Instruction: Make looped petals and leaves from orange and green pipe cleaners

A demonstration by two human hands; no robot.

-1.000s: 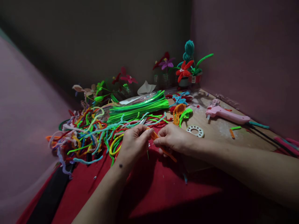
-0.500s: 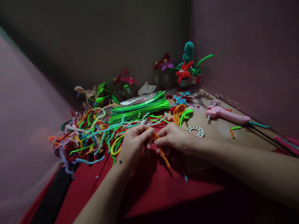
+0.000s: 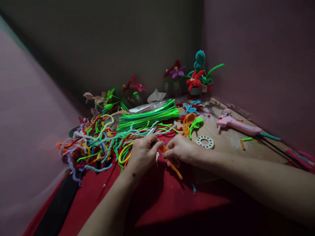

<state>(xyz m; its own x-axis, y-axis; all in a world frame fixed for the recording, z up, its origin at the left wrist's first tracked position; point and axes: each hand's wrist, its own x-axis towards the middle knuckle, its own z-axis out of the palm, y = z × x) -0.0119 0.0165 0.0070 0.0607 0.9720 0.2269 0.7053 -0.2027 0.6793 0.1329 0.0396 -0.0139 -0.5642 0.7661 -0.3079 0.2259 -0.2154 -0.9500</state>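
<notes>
Fingers of the right hand point(image 3: 180, 149) pinch the orange stem point(image 3: 176, 170), its length slanting rightward and nearer, left hand point(image 3: 144, 150) at its far end, grip unclear.

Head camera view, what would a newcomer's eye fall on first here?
Probably the tangle of colored stems at left and the bright green bundle behind the hands. At center, the right hand pinches an orange strip, with the left hand close beside it. A pink glue gun lies on the board at right.
</notes>
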